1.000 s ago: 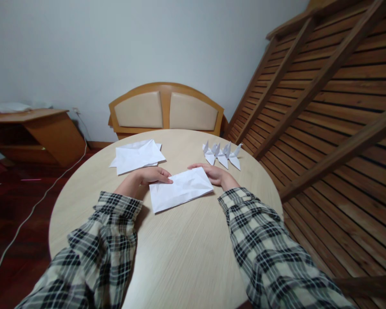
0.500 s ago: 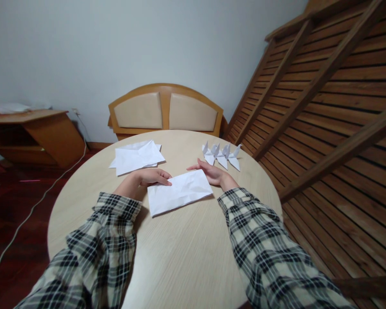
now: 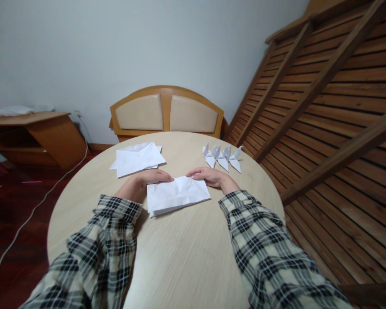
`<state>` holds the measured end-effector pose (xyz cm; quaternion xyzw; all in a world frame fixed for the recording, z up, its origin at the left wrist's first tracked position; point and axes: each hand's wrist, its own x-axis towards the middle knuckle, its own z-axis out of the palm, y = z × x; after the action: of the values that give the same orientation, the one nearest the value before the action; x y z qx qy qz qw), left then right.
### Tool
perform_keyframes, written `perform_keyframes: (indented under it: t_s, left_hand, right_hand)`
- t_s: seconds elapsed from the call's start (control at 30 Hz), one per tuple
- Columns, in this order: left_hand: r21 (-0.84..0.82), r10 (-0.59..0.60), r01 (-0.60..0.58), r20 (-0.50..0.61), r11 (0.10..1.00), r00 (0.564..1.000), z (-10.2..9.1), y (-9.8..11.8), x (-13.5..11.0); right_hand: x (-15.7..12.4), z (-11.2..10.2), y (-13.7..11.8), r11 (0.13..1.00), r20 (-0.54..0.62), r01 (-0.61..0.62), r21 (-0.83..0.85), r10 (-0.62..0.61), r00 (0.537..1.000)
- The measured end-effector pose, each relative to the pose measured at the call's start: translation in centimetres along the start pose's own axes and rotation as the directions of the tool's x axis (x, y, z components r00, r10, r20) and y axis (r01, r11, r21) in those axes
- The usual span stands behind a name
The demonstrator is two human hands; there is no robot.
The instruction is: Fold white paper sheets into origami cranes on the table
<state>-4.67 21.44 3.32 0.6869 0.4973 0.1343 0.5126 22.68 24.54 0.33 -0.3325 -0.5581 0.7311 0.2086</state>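
Observation:
A folded sheet of white paper (image 3: 178, 196) lies tilted just above or on the table in front of me, creased across its face, its near edge slightly parted. My left hand (image 3: 153, 177) is closed on its far left edge, thumb on top. On the far edge, right of the middle, my right hand (image 3: 207, 175) pinches the same sheet. The fingers beneath the paper are hidden. Beyond my left hand rest several white paper sheets (image 3: 138, 159) in a loose pile. Past my right hand, several folded paper cranes (image 3: 223, 158) stand in a row.
The round wooden table (image 3: 186, 257) fills the middle of the view. Behind it stands a headboard (image 3: 167, 109) with two padded panels. A slatted wooden frame (image 3: 328, 107) leans along the right. At the left are a desk (image 3: 48, 133) and a white cable (image 3: 35, 210) on the floor.
My right hand has come over the paper's far edge and now grips it with the thumb on top. The paper's far edge has dipped, and its near edge has opened a little.

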Motion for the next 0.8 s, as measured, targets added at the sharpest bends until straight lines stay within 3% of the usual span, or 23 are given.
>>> perform_keyframes:
  t_s: [0.1, 0.23, 0.4, 0.57, 0.7, 0.8]
  left_hand:
    - [-0.051, -0.026, 0.025, -0.020, 0.998, 0.999, 0.0, -0.2, 0.0]
    - [-0.284, -0.017, 0.006, -0.039, 0.959, 0.999, 0.1, -1.1, -0.1]
    - [-0.597, -0.014, -0.045, -0.094, 0.801, 0.995, 0.2, -1.5, -0.4]
    - [-0.777, -0.056, -0.060, -0.122, 0.627, 0.991, 0.1, -1.2, -0.4]
    - [-0.858, -0.049, -0.170, -0.221, 0.485, 0.974, -0.5, -1.6, -0.4]
    - [-0.855, 0.066, -0.373, -0.376, 0.361, 0.924, -1.0, -2.0, -0.6]
  right_hand:
    - [0.1, 0.0, 0.1, 1.000, -0.006, 0.012, 0.025, -0.011, 1.000]
    - [0.1, -0.3, 0.3, 0.995, -0.039, 0.040, 0.091, -0.036, 0.999]
    - [0.1, -0.9, 0.6, 0.977, -0.104, 0.108, 0.183, -0.090, 0.991]
    - [0.3, -1.1, 0.8, 0.962, -0.076, 0.140, 0.234, -0.125, 0.989]
    - [0.3, -1.0, 0.7, 0.960, -0.058, 0.144, 0.241, -0.134, 0.989]
    - [0.0, -0.8, 0.4, 0.969, -0.073, 0.122, 0.216, -0.109, 0.991]
